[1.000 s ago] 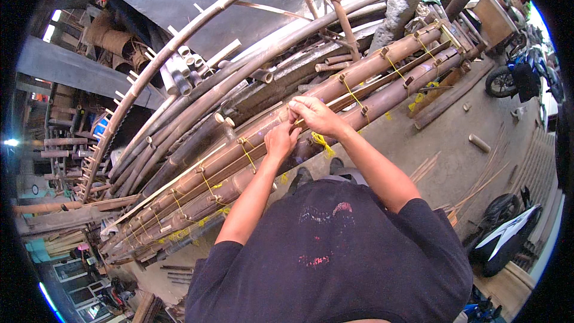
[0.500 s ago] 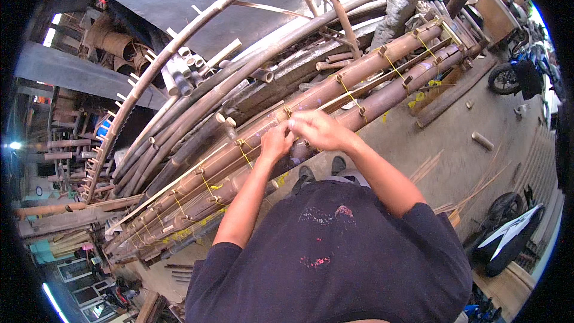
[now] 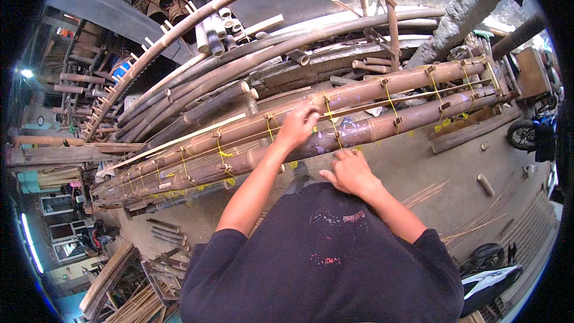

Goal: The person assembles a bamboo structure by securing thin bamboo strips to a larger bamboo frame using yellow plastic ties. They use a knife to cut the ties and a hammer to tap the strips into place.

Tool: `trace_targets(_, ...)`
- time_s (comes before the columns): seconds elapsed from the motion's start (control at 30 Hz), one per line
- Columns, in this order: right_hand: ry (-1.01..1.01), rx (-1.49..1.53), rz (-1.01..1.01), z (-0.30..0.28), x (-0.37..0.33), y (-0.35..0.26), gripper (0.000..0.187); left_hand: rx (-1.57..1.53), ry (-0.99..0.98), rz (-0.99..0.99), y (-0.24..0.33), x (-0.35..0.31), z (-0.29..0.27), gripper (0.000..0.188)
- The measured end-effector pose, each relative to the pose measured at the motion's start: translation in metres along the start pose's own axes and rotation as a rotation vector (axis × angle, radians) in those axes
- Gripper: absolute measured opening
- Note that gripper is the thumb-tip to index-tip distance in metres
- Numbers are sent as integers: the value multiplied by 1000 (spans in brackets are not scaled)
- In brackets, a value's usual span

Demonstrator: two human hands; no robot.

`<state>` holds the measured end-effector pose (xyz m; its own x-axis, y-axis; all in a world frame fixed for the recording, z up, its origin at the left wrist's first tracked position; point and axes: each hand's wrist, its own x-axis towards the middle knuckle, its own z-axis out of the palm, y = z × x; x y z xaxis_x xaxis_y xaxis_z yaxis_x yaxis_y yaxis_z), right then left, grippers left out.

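Two long brown bamboo poles, an upper one (image 3: 363, 92) and a lower one (image 3: 412, 119), lie side by side across the view. Yellow cords (image 3: 389, 97) run between small wooden pegs (image 3: 430, 70) set along both poles. My left hand (image 3: 297, 127) is at the upper pole, close to one peg and its cord. Its fingers are curled together; whatever they may hold is hidden. Just below the lower pole, on my side, my right hand (image 3: 354, 173) hangs with its thumb apart from loosely bent fingers. I see nothing in it.
Beyond the poles lie several dark bamboo lengths (image 3: 197, 100) and a curved bamboo piece with pegs (image 3: 197, 15). A rough concrete pillar (image 3: 457, 15) stands at the back right. Thin bamboo strips (image 3: 426, 194) and a short bamboo piece (image 3: 485, 185) are on the floor at right.
My hands were together over the upper pole and have parted. The right hand has come back toward me below the lower pole; the left stays by the upper pole. The view has turned.
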<state>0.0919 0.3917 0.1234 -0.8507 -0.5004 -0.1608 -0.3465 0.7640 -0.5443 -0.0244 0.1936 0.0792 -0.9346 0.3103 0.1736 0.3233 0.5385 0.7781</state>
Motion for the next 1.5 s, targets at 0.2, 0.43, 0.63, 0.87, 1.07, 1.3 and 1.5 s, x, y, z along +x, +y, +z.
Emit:
trace_targets(0.2, 409, -81, -83, 35, 47, -59, 41, 222, 264, -207, -31, -38, -103, 25)
trace_targets(0.43, 536, 60, 40, 101, 85, -67, 19, 295, -166, -62, -83, -79, -102, 28)
trace_targets(0.63, 576, 867, -82, 51, 104, -124, 26, 278, -78, -117, -75, -76, -94, 23)
trace_targets(0.87, 407, 1007, -95, 18, 156, -100, 29, 297, -276, -160, -78, -70, -105, 29)
trace_targets(1.07, 391, 1045, -104, 19, 158, -92, 31, 340, -239, -161, -81, -67, -102, 34)
trace_targets(1.3, 345, 1056, -110, 12, 154, -92, 32, 354, -316, -231, -74, -61, -101, 37)
trace_targets(1.5, 288, 920, -190, -5, 140, -102, 30, 276, -377, -183, -88, -59, -102, 36)
